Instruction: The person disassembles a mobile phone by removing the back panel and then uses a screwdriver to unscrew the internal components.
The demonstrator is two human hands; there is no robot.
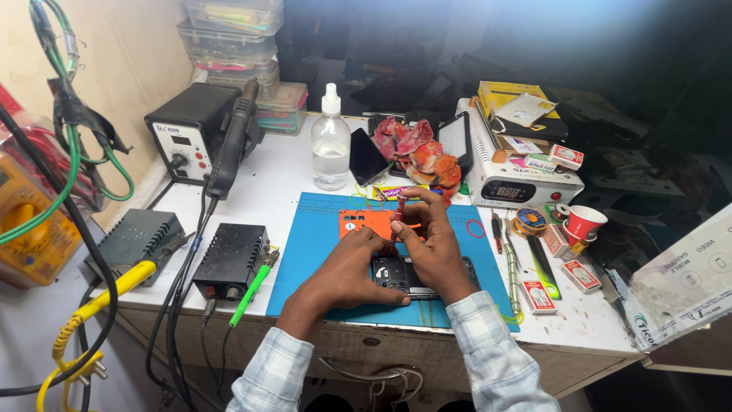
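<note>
The left hand (pixel 352 268) lay flat on an opened phone (pixel 404 275), its fingers spread and pressing the phone's left end down onto a blue mat (pixel 313 252). The right hand (pixel 431 236) was closed around a red screwdriver (pixel 398 216), held upright with its tip down on the phone's upper edge. The phone sat near the front middle of the mat, mostly hidden under both hands. Just behind it lay an orange back cover (pixel 364 221), partly covered by the right hand. The mat rested on a white surface (pixel 267 172). To the left stood two black boxes with soldering irons (pixel 229 259). A clear spray bottle (pixel 331 145) stood behind the mat, and tweezers (pixel 512 271) lay at its right edge, near a red paper cup (pixel 584 223).
</note>
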